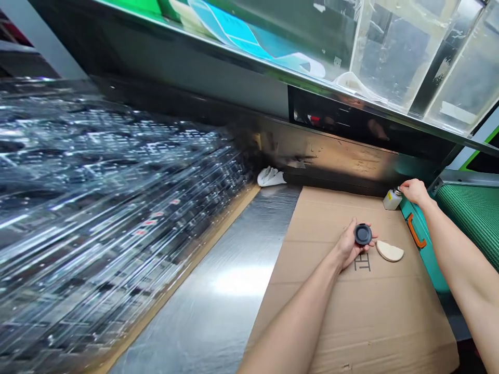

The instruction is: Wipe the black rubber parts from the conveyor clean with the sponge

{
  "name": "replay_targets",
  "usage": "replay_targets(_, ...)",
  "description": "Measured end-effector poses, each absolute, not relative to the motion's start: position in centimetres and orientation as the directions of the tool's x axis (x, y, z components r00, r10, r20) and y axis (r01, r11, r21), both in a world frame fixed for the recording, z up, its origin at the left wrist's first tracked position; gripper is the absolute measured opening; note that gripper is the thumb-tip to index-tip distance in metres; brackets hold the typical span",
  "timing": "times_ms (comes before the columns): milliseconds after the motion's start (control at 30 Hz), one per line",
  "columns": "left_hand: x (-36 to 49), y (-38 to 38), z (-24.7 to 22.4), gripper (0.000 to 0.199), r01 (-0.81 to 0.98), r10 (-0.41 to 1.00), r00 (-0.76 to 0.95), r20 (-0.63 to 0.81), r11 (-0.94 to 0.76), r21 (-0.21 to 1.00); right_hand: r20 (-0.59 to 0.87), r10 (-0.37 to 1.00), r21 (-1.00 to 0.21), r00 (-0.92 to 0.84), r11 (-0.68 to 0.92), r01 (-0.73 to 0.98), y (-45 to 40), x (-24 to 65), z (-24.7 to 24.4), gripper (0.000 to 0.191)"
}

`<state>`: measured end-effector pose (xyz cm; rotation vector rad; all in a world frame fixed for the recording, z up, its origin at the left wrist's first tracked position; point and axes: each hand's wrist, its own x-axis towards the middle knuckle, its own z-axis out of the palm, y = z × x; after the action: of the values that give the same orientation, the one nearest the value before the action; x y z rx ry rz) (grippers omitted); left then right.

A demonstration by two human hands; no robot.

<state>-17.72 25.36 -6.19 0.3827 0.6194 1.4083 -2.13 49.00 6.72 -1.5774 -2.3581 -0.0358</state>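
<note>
On my feed, L hand (348, 246), lower right, cups a dark round part (363, 234) — prob. keeping its face clear; R hand (416, 191), far right, pinches the bottle (392, 200) top, prob. steadying it.

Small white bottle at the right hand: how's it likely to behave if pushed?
The bottle probably won't roll: its body looks boxy and flat-sided. A push up at its narrow top could tip it, since it stands upright on a small base. Weight is hard to call; no fill level shows.
</note>
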Motion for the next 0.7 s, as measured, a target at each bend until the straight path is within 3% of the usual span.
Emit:
replay_targets(167,-18.9,25.3,-5.8,0.037,-0.843,0.990,0.038,-0.134,0.104,0.528,0.477,0.808,-0.401,-0.345,0.549,0.733,42.8,-3.0,5.6,0.033)
replay_targets(333,-18.6,25.6,-6.7,0.042,-0.777,0.984,0.007,-0.180,0.119,0.618,0.410,0.744,-0.542,-0.528,0.664,0.515,34.0,-4.2,-0.4,0.039)
replay_targets(433,-18.0,25.8,-7.6,0.049,-0.658,0.986,-0.036,-0.162,0.098,0.746,0.392,0.665,-0.502,-0.635,0.733,0.458,31.5,-4.5,-3.0,0.029)
replay_targets(567,-17.4,25.6,-8.2,0.057,-0.356,0.978,-0.175,-0.114,0.045,0.933,0.373,0.606,-0.393,-0.702,0.789,0.472,31.3,-4.5,-4.0,0.024)
replay_targets(700,-16.8,25.2,-7.9,0.060,-0.180,0.965,-0.238,-0.107,0.065,0.982,0.321,0.618,-0.307,-0.717,0.785,0.539,31.6,-3.9,-4.2,0.021)
